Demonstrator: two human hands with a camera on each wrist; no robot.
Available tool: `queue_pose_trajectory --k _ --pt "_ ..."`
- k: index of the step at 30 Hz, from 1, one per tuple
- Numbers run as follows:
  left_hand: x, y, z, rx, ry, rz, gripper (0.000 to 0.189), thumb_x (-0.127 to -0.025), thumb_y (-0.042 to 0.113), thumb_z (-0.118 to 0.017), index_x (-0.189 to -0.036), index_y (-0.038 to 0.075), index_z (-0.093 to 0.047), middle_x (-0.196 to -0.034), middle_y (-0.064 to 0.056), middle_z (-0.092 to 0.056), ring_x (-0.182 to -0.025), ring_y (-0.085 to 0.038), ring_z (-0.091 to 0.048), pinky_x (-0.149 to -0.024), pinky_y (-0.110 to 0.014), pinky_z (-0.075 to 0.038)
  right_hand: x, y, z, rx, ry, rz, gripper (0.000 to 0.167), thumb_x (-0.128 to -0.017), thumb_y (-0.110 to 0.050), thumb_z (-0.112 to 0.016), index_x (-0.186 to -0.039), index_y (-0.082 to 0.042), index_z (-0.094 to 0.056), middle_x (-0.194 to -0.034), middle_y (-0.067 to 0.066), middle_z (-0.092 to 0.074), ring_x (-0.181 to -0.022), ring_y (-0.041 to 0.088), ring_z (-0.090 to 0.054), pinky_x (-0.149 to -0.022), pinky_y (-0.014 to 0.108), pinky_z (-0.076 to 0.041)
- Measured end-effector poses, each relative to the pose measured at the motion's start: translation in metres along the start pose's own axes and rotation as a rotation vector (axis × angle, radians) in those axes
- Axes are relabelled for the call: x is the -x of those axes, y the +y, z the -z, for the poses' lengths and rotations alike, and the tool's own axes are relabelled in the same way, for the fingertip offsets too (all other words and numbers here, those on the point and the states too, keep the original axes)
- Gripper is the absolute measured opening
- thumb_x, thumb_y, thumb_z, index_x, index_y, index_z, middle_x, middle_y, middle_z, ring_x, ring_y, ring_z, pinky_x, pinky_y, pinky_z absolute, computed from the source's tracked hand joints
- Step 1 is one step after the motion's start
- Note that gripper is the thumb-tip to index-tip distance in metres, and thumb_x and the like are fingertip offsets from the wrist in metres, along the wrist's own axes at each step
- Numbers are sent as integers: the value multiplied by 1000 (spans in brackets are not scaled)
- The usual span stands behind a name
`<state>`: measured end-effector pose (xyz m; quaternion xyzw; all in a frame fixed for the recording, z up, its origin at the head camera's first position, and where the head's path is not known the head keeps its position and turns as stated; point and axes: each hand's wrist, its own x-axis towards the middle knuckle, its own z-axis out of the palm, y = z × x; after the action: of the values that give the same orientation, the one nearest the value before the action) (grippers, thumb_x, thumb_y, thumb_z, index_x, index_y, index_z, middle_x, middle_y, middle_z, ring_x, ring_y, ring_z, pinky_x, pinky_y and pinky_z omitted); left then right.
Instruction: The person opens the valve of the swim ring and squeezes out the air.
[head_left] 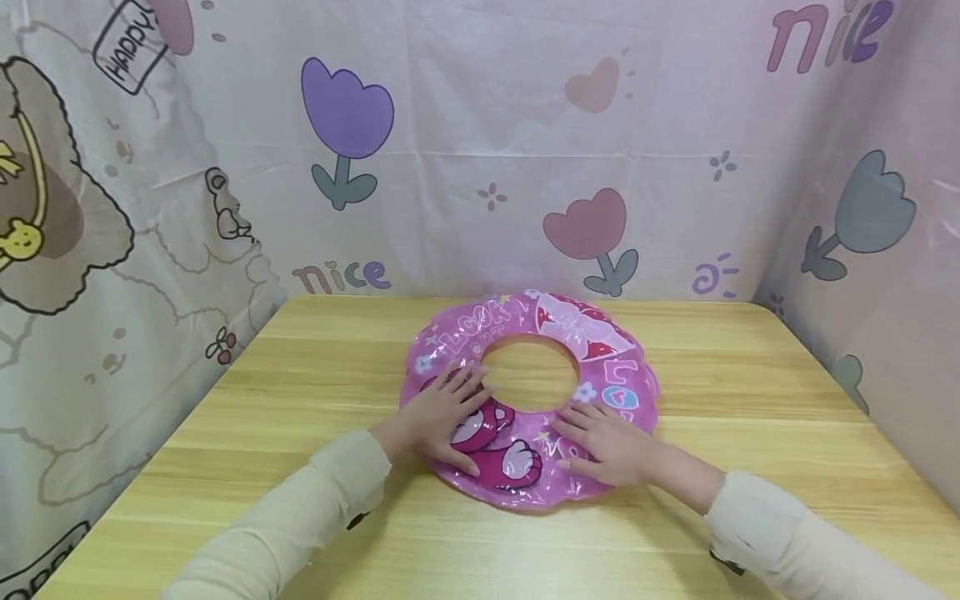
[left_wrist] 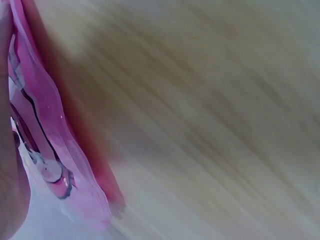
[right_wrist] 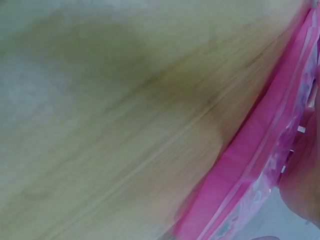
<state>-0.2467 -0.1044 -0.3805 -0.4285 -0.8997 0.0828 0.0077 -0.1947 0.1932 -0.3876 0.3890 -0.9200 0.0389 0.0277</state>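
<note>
A pink inflatable swim ring [head_left: 465, 329] with printed letters, flowers and a cartoon figure lies flat on the wooden table. My left hand [head_left: 442, 417] rests on its left front part, fingers spread and straight over the print. On the right front part lies my right hand [head_left: 607, 446], its fingers reaching toward the ring's hole. In the left wrist view the ring's edge [left_wrist: 55, 115] runs down the left side beside part of the hand [left_wrist: 12, 185]. The right wrist view shows the ring's pink rim [right_wrist: 250, 155] with the hand [right_wrist: 302, 175] against it.
The table [head_left: 300, 392] has a light wood-grain top. A printed cloth [head_left: 465, 108] with tulips and words hangs behind it, and more cloth [head_left: 150, 317] stands along the left side. The right side is also bounded by cloth [head_left: 885, 333].
</note>
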Motion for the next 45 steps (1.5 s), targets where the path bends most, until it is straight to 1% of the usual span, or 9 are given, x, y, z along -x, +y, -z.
queue_pose_trajectory --k 8,16,21,27,31,35,38,41,45 --pt "7 -19 -6 27 -3 88 112 -67 78 -55 -149 10 -19 -155 -20 -11 -143 -41 -8 -115 -56 -7 1 -7 1 -3 1 19 61 -93 -50 -44 -133 -4 -50 -138 18 -48 -130 38 -41 -108 60 -25" --pt "12 -33 -9 74 8 116 109 -70 74 -57 -148 7 -20 -154 -25 -10 -142 -44 -6 -115 -57 -3 1 -12 1 -22 -13 36 60 -93 -48 -44 -136 -6 -46 -141 17 -45 -131 38 -38 -108 59 -25" --pt "17 -43 -10 93 47 146 110 -68 71 -61 -147 4 -22 -153 -27 -11 -141 -45 -6 -114 -59 -7 0 -16 3 -22 -20 62 60 -94 -49 -43 -136 -6 -46 -140 16 -45 -131 36 -39 -108 58 -27" --pt "24 -57 -16 113 82 204 108 -69 69 -62 -146 3 -25 -152 -27 -14 -141 -45 -9 -113 -61 -8 -2 -26 4 9 19 122 59 -93 -51 -44 -133 -8 -51 -135 13 -51 -127 33 -45 -106 56 -32" --pt "30 -64 -17 121 101 236 106 -70 68 -62 -145 2 -27 -150 -29 -19 -140 -46 -12 -113 -61 -8 -4 -33 4 0 4 126 58 -93 -51 -43 -134 -11 -49 -137 12 -50 -129 32 -43 -107 53 -32" --pt "35 -71 -18 100 93 287 105 -72 67 -62 -145 1 -26 -150 -29 -19 -140 -47 -11 -113 -61 -7 -6 -39 4 -10 -14 137 57 -93 -51 -42 -136 -13 -47 -140 10 -48 -131 30 -42 -109 51 -32" --pt "36 -73 -17 61 74 318 102 -75 65 -59 -146 1 -24 -150 -29 -18 -140 -46 -11 -113 -60 -7 -7 -40 4 -21 -3 153 57 -94 -50 -42 -137 -13 -47 -140 10 -48 -131 30 -42 -109 50 -32" --pt "36 -72 -16 29 69 312 98 -78 67 -54 -146 2 -24 -151 -27 -19 -141 -45 -12 -113 -60 -8 -6 -38 7 -49 4 134 59 -93 -49 -43 -138 -11 -44 -142 11 -45 -132 32 -39 -110 51 -29" --pt "30 -59 -13 106 88 262 98 -80 67 -51 -147 2 -21 -153 -24 -13 -142 -42 -7 -114 -59 -7 -4 -29 12 -44 38 88 66 -92 -51 -46 -142 -9 -37 -147 15 -37 -136 36 -32 -111 55 -24"
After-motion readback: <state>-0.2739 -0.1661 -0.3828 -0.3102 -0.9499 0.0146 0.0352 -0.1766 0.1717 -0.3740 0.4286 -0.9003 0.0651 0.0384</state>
